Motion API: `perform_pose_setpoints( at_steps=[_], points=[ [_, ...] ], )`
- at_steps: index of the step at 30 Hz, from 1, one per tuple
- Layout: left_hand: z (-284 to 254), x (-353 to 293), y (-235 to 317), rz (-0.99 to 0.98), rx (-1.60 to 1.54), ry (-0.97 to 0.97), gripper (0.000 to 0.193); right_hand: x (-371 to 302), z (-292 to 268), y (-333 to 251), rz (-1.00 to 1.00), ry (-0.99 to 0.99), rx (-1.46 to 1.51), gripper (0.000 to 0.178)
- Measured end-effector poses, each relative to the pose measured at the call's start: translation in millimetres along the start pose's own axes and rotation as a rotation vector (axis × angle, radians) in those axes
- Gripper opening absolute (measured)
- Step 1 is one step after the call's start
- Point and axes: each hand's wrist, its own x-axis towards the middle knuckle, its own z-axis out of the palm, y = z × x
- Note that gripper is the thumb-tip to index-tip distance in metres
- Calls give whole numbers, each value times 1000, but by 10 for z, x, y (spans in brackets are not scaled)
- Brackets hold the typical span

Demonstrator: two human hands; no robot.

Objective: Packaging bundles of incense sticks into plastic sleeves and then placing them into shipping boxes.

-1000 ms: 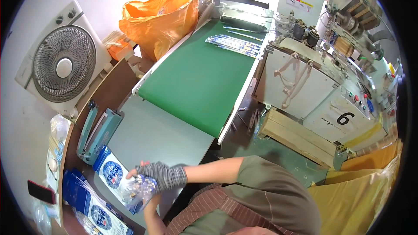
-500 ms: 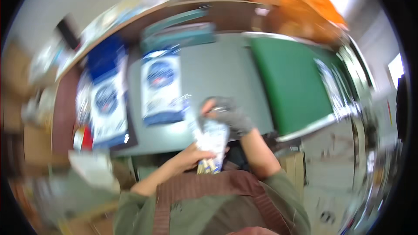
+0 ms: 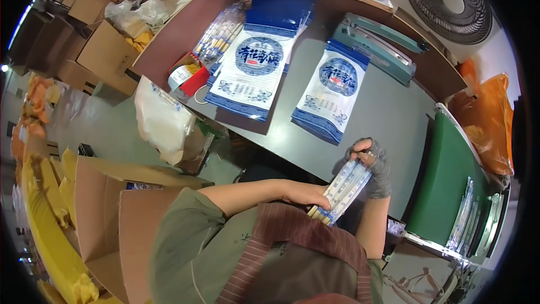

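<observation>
I hold a bundle of chopsticks (image 3: 346, 187) in blue-and-white wrappers, slanted in front of my apron at the table's near edge. My left hand (image 3: 309, 194), bare, grips its lower part, where pale wooden ends stick out. At the upper end my right hand (image 3: 372, 160), in a grey glove with bare fingertips showing, has its fingers curled round the wrapped sticks. Beyond the bundle a blue-and-white printed bag (image 3: 332, 87) lies flat on the grey table (image 3: 388, 104). Left of it is a stack of similar bags (image 3: 256, 70).
More wrapped chopsticks (image 3: 222, 31) lie behind a red box (image 3: 188, 76) at the left. A long teal device (image 3: 377, 48) stands at the back. On the right is a green surface (image 3: 436, 177) with clear packets (image 3: 464, 219). Open cardboard boxes (image 3: 152, 236) stand at my left.
The view has swung left, so the table now appears further right and boxes show at the left. Both hands keep hold of the chopsticks.
</observation>
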Motion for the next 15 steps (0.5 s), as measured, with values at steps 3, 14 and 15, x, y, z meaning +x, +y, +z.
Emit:
perform_pose_setpoints(
  at_steps=[3,14,15],
  points=[
    [125,-462,532,16,558,401,57,22,13,51,48,74,78,23],
    [-922,-2077,1040,164,1746,1150,10,185,331,76,161,98,207,21],
    [-1015,-2081,1132,162,1751,1147,10,191,357,72,173,111,185,22]
  ],
)
